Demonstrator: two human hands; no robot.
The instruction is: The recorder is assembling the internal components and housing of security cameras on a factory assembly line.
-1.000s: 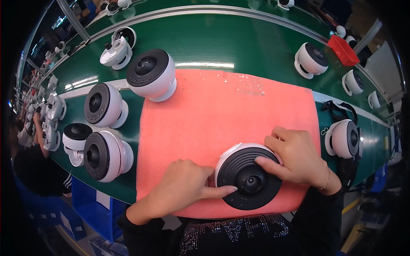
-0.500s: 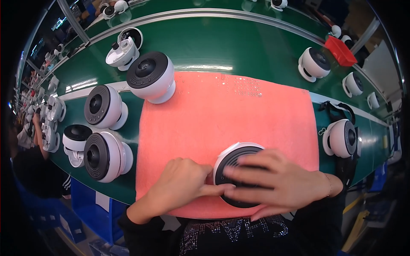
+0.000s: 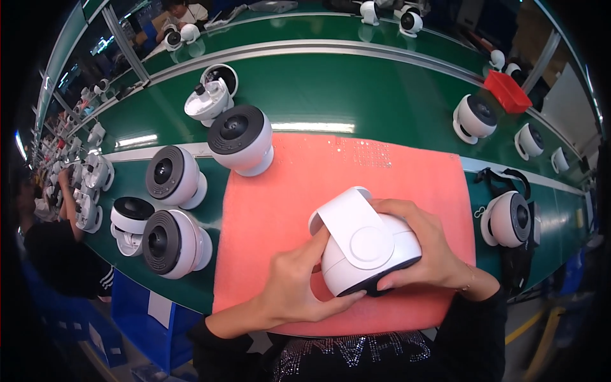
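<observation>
Between my two hands is a white ball-shaped device (image 3: 402, 240) with a curved white stand arm (image 3: 349, 219) and a round joint cover on its side. It is turned so that its black face points down and toward me. My left hand (image 3: 296, 274) grips the arm side, thumb along the lower rim. My right hand (image 3: 429, 248) wraps round the opposite side, fingers on top and thumb beneath at the black rim. Under it lies a pink foam mat (image 3: 273, 229). A like device (image 3: 240, 140) with its black ringed face showing stands at the mat's far left corner.
Several similar devices (image 3: 175, 245) stand to the left. An opened one (image 3: 207, 102) sits farther back. At the right is another device (image 3: 510, 219) beside a black strap (image 3: 509, 178). A red bin (image 3: 507, 92) stands far right. Another person's arm (image 3: 67, 197) works at far left.
The device has been tipped from black face up to side-on, with its stand arm now showing. My right hand has moved from over the face to its right side. The view has shifted slightly.
</observation>
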